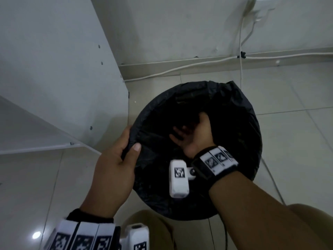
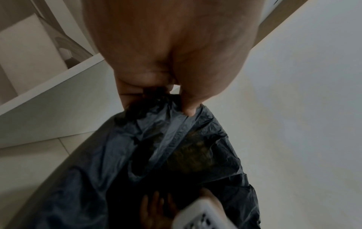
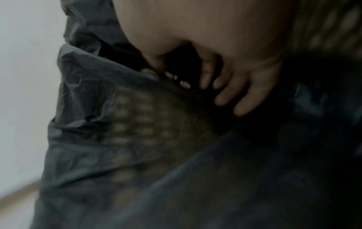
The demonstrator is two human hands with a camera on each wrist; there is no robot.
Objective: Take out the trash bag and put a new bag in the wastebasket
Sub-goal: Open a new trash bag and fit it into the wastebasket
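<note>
A round wastebasket stands on the floor, lined with a black trash bag point(image 1: 234, 114) whose edge is folded over the rim. My left hand point(image 1: 126, 150) grips the bag's edge at the left rim, thumb inside and fingers outside; the left wrist view shows the bag point(image 2: 176, 139) bunched in the pinch of that hand point(image 2: 176, 99). My right hand point(image 1: 191, 134) reaches down inside the basket with fingers spread against the plastic. In the right wrist view its fingers point(image 3: 225, 86) lie loosely straight on the bag point(image 3: 88, 77), and the basket's mesh wall point(image 3: 137, 124) shows through.
A white cabinet panel point(image 1: 63, 69) stands close on the basket's left. White cables point(image 1: 180, 69) run along the baseboard behind, and another cable point(image 1: 270, 177) lies on the tiled floor point(image 1: 297, 141) to the right. My knee point(image 1: 153, 231) is just in front of the basket.
</note>
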